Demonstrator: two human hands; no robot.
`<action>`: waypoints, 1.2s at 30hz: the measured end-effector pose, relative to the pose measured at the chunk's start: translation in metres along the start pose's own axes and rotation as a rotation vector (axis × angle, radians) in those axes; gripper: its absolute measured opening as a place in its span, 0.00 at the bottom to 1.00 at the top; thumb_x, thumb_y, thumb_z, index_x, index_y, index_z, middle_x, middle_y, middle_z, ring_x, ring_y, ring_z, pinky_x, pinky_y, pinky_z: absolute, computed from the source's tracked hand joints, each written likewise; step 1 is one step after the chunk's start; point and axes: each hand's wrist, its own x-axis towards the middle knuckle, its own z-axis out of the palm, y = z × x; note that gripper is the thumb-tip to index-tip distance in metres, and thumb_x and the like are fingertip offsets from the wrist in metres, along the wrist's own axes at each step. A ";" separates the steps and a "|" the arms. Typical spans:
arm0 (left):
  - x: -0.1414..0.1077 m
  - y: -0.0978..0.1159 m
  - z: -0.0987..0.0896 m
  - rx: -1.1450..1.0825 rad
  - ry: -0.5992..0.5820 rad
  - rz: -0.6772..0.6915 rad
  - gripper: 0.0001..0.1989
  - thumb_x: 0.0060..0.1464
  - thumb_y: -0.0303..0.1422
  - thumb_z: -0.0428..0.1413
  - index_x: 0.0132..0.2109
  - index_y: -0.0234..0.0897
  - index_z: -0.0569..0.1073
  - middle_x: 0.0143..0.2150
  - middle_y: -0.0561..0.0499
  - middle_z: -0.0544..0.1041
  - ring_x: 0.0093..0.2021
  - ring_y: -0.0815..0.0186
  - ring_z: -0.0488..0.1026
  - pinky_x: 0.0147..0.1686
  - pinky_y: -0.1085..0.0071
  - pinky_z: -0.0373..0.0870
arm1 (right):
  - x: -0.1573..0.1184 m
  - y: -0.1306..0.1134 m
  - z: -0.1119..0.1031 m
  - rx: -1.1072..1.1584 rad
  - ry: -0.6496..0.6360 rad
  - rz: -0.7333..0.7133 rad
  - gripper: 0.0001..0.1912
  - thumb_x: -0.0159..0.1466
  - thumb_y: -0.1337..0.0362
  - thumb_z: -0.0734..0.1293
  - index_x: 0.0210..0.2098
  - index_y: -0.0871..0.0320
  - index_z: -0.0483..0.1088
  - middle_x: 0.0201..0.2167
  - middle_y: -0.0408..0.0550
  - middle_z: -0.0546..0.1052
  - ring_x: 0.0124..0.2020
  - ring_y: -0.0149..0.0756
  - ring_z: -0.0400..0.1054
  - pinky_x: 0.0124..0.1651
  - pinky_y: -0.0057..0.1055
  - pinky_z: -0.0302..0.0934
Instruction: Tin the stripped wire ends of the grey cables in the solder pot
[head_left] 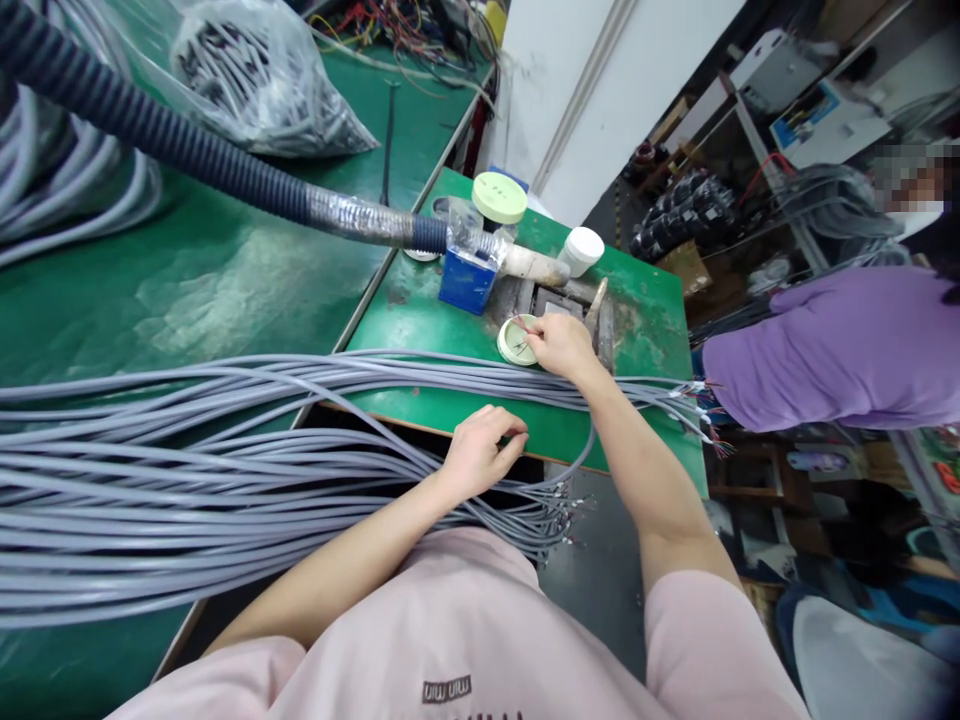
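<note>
My right hand is closed, fingertips pinching thin reddish wires over a shallow, pale round dish. Dark thin strands lie inside the dish. The rest of what this hand grips is hidden by the fingers. Beneath my right forearm runs a bundle of grey cables, their stripped ends fanning out at the table's right edge. My left hand hovers near the table's front edge, loosely curled with a gap between thumb and fingers; nothing shows in it. Below it lies a second bundle of grey cables with exposed wire ends.
A ribbed dark hose ends in a taped nozzle by a blue box. Nearby stand a white tub, a pale round lid and a pointed stick. A person in purple is at right.
</note>
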 end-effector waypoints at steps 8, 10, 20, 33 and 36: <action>0.000 0.000 -0.001 -0.025 0.004 -0.005 0.05 0.57 0.31 0.52 0.35 0.37 0.73 0.31 0.50 0.75 0.32 0.66 0.67 0.34 0.68 0.62 | -0.002 0.012 -0.010 0.039 0.085 -0.029 0.13 0.59 0.63 0.60 0.29 0.60 0.76 0.31 0.50 0.78 0.31 0.37 0.67 0.31 0.30 0.51; 0.000 0.000 -0.001 -0.023 0.007 0.002 0.05 0.57 0.31 0.52 0.35 0.38 0.72 0.31 0.50 0.75 0.32 0.66 0.67 0.34 0.68 0.62 | -0.003 0.025 -0.017 0.079 0.140 0.002 0.13 0.59 0.62 0.61 0.27 0.60 0.76 0.28 0.49 0.77 0.29 0.35 0.66 0.30 0.30 0.50; 0.000 -0.003 0.001 0.009 -0.007 0.029 0.06 0.58 0.32 0.51 0.35 0.38 0.72 0.31 0.50 0.76 0.32 0.65 0.68 0.35 0.68 0.63 | 0.027 0.079 -0.011 0.040 0.127 0.295 0.12 0.56 0.63 0.63 0.28 0.61 0.77 0.29 0.53 0.78 0.34 0.41 0.71 0.35 0.30 0.56; 0.001 0.000 0.000 0.028 -0.006 0.042 0.05 0.58 0.31 0.52 0.35 0.37 0.72 0.32 0.51 0.76 0.33 0.66 0.69 0.36 0.69 0.64 | 0.055 0.079 -0.001 -0.014 0.008 0.378 0.13 0.58 0.66 0.63 0.37 0.64 0.77 0.41 0.63 0.78 0.45 0.48 0.72 0.46 0.35 0.62; 0.001 0.000 0.000 0.029 -0.007 0.042 0.05 0.58 0.31 0.52 0.35 0.37 0.72 0.32 0.51 0.76 0.33 0.66 0.69 0.36 0.70 0.64 | 0.057 0.080 0.002 -0.026 -0.011 0.388 0.14 0.58 0.65 0.63 0.38 0.64 0.77 0.42 0.62 0.78 0.46 0.48 0.71 0.47 0.35 0.63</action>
